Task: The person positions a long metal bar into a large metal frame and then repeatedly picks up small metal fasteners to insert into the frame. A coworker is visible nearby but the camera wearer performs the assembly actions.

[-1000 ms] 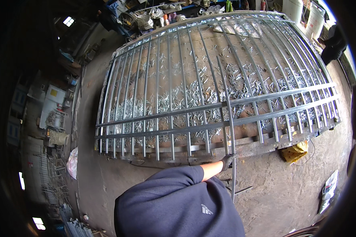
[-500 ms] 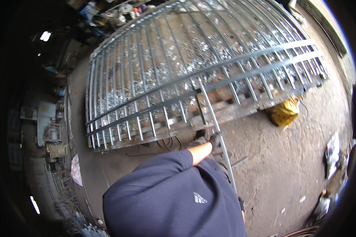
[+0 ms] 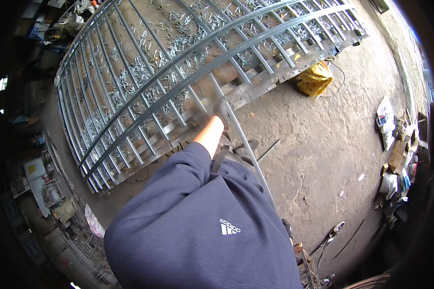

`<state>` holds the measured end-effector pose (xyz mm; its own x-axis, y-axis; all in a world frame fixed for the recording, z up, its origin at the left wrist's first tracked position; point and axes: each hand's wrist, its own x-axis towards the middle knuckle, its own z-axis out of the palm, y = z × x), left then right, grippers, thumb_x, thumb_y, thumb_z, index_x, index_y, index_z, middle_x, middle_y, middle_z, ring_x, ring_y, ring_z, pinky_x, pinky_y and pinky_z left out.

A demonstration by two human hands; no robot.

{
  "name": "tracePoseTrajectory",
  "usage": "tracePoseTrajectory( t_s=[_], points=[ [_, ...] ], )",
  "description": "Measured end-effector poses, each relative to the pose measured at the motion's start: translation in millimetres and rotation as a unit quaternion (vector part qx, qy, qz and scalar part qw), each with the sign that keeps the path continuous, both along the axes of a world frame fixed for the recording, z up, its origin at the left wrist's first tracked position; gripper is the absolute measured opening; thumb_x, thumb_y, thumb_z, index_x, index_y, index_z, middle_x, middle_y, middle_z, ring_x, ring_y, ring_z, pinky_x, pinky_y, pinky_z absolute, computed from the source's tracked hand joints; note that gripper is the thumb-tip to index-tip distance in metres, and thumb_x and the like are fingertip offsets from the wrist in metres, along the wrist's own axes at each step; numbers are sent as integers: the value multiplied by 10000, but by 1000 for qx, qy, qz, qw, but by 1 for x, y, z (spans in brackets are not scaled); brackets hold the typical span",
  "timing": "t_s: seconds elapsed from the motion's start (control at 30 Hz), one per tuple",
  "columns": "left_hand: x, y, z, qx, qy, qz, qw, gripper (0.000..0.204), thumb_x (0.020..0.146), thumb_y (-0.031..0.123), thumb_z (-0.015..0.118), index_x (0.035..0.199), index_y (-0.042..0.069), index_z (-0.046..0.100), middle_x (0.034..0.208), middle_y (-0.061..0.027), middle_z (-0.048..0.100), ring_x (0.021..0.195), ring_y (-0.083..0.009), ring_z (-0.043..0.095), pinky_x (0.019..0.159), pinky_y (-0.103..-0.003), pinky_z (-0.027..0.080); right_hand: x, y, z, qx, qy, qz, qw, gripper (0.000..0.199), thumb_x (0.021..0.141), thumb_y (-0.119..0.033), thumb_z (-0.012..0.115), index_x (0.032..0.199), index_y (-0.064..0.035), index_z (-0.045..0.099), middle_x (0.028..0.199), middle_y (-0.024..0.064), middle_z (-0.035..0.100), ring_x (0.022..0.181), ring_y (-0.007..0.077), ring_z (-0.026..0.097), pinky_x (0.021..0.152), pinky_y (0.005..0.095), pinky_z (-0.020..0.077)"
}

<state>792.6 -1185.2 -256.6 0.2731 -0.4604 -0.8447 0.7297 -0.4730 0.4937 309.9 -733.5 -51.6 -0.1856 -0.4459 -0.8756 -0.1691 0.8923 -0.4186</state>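
A long, thin galvanized metal tube (image 3: 248, 147) slants from the metal frame's near edge back along my right side. My left hand (image 3: 220, 108), in a dark glove and smeared by motion, is closed round the tube close to the frame. My right hand (image 3: 287, 226), also dark-gloved, shows only in part past my sweatshirt, near the tube's rear end. Its fingers are hidden. The metal frame (image 3: 178, 94) has many parallel bars crossed by two long rails. Scattered small metal pieces (image 3: 140, 72) lie beneath and between the bars.
A yellow sack (image 3: 316, 79) sits on the floor beside the frame's support. A short dark bar (image 3: 268, 150) lies near my feet. White bags (image 3: 385, 123) and cardboard (image 3: 399, 151) are piled at right. A cabled tool (image 3: 333, 232) lies at lower right.
My left hand has moved forward along the tube, closer to the frame. The view has shifted, so the frame now appears further up and left.
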Motion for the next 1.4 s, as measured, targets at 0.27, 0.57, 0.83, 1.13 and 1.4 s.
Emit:
tracePoseTrajectory(
  t_s=[0.27,0.57,0.83,1.13,1.4],
  points=[
    [3,-1,39,-36,-8,2,999,220,932,368,676,975,154,650,856,-25,630,784,-194,570,745,-368,482,5,10,-7,67,-1,-2,998,276,985,-308,673,864,-62,699,606,-53,527,510,57,447,483,254,346],
    [34,22,39,-7,-4,-384,923,413,956,442,628,1137,74,668,1056,-94,672,858,-226,656,700,-362,561,-16,-73,-74,78,-27,89,993,193,967,-206,651,946,-29,725,702,-4,620,548,105,518,550,293,438],
    [115,86,53,59,4,-547,835,559,1001,476,580,1476,201,473,1149,-87,635,973,-208,677,753,-374,617,30,-144,-152,-13,-100,82,992,181,1001,-197,618,905,-70,705,638,-51,519,476,63,400,471,256,333],
    [137,102,22,55,-83,-522,847,487,938,537,617,1208,134,657,1000,-48,652,780,-167,654,651,-280,515,241,-335,-156,-181,-15,210,961,330,968,-308,680,1130,-20,688,889,84,700,804,213,647,708,388,501],
    [138,68,32,41,-207,-478,852,861,855,814,517,1278,73,631,983,-100,673,743,-185,640,631,-358,520,227,-328,-159,-268,-41,248,930,533,871,-133,713,1365,-12,554,1275,163,641,1209,285,600,1022,393,479]
  ],
)
